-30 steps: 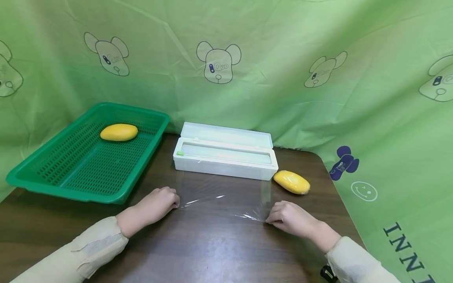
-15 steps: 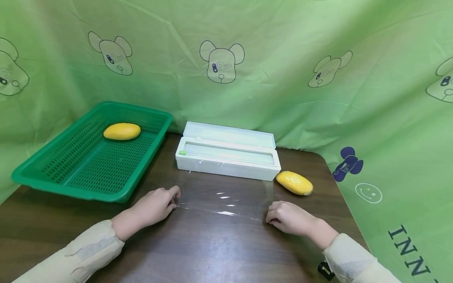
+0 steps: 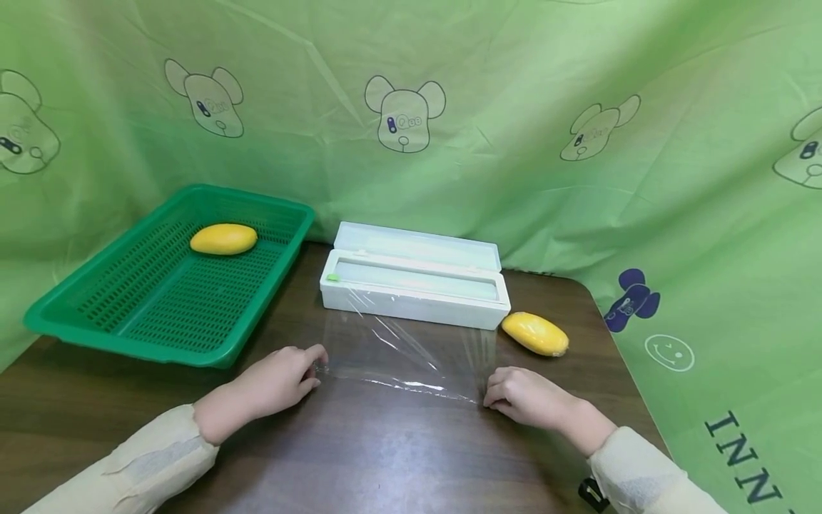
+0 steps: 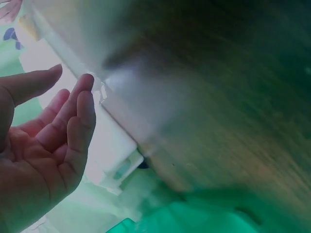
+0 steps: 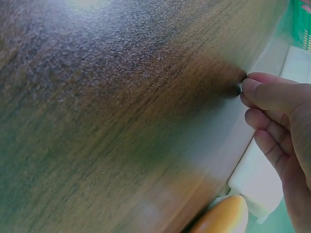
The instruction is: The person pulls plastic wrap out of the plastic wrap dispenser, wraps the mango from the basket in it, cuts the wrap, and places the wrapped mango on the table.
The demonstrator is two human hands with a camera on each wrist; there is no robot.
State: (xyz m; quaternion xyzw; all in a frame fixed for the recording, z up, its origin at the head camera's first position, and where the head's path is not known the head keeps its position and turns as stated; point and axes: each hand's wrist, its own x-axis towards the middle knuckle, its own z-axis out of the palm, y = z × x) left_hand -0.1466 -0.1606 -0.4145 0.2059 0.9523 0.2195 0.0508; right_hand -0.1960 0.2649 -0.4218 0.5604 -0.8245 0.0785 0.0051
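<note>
A sheet of clear plastic wrap [image 3: 398,357] stretches over the table from a white wrap dispenser box [image 3: 417,307], whose lid is raised. My right hand [image 3: 526,400] pinches the near right corner of the wrap between thumb and forefinger; the right wrist view shows those fingertips together. At the near left corner is my left hand [image 3: 276,382], its fingertips at the edge of the wrap. In the left wrist view the thumb [image 4: 39,85] stands apart from the loosely bent fingers [image 4: 80,109], with a gap between. A shiny yellow mango [image 3: 535,333] lies beside the box's right end.
At the left stands a green plastic basket [image 3: 257,314] holding another yellow mango [image 3: 223,239]. A green printed curtain [image 3: 501,164] hangs behind and to the right of the brown table [image 3: 385,450]. A small green slider [image 3: 332,277] sits on the box.
My left thumb and fingers have spread apart at the wrap's corner, and that hand has shifted slightly left. Diagonal creases now run across the wrap. My right hand keeps its pinch.
</note>
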